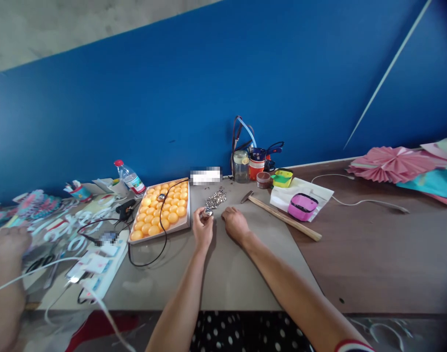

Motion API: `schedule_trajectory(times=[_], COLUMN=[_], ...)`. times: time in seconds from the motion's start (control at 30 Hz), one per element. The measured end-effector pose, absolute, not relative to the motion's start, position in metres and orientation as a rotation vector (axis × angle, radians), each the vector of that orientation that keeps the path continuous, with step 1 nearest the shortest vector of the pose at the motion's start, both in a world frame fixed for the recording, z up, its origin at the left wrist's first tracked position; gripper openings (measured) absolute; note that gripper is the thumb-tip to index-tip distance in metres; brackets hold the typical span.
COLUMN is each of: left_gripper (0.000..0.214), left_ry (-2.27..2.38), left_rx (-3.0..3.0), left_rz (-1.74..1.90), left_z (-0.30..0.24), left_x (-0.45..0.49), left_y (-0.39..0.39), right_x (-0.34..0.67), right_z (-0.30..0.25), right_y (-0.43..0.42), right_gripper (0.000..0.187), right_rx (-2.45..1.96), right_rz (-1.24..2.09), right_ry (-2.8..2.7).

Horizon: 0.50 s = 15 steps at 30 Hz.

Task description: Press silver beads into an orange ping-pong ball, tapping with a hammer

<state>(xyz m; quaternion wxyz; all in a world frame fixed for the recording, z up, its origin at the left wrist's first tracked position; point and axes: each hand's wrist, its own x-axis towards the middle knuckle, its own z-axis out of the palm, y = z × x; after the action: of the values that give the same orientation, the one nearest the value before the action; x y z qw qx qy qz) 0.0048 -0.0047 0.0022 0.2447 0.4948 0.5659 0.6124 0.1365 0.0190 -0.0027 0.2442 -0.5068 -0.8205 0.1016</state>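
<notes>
My left hand [202,226] is closed in a pinch on a small shiny metal piece [207,212], held just above the grey card sheet [226,274]. My right hand [235,223] rests on the sheet beside it, fingers curled under; whether anything is in them I cannot make out. A little heap of small silver metal parts [216,198] lies just beyond both hands. A tray of orange balls [160,211] sits to the left of my left hand, with a black cable draped over it.
A wooden-handled hammer [282,215] lies to the right, near a pink case [302,206] on white paper. Jars and a tool cup [256,166] stand against the blue wall. A water bottle [131,179], power strip [98,266] and cables lie left. Another person's hand [7,244] is at far left. Pink paper fans [392,164] lie far right.
</notes>
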Motion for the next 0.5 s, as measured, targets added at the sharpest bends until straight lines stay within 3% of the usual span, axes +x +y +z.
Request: schedule_trajectory(times=[0.37, 0.5], left_gripper=[0.037, 0.04], left_ry=[1.521, 1.487], left_rx=[1.41, 1.415], left_rz=[1.574, 1.512], left_z=[0.0014, 0.0011], left_x=[0.0076, 0.0095], left_y=[-0.0084, -0.0104], right_x=[0.1311, 0.1302], right_z=[-0.0028, 0.0022], right_y=[0.0272, 0.0269], right_gripper=[0.012, 0.017], right_rx=[-1.078, -1.025], right_rz=[1.219, 1.214], right_ry=[-1.308, -1.239])
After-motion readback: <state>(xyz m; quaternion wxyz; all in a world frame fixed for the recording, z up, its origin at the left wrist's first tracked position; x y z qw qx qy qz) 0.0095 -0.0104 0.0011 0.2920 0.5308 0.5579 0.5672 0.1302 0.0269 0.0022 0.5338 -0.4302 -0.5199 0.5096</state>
